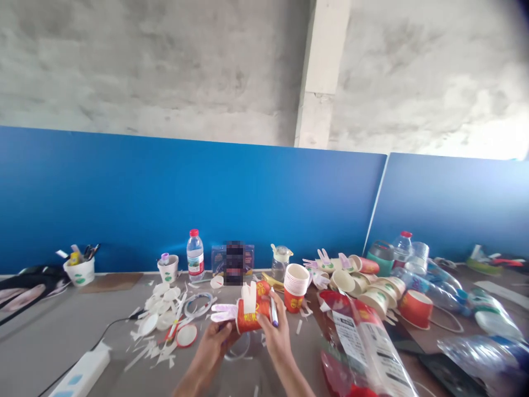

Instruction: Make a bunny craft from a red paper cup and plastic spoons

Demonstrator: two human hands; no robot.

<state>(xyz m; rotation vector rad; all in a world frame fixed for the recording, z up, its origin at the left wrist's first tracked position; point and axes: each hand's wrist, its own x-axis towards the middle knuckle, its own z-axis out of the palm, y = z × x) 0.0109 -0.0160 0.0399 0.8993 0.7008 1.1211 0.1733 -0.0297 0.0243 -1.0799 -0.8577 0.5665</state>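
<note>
A red paper cup with yellow lettering lies on its side between my hands. A white paper strip stands up from its side, and a purple-tinted paper piece shaped like rabbit ears sticks out at its left end. My left hand is closed on the cup's lower left. My right hand steadies the cup's right side while gripping a white marker, its purple end down. Just behind is another red paper piece or cup, partly hidden.
Left of my hands are white paper discs and scraps and a tape ring. Stacked cups stand right of centre, beside decorated cups and a red plastic wrapper. A bottle and power strip are leftward.
</note>
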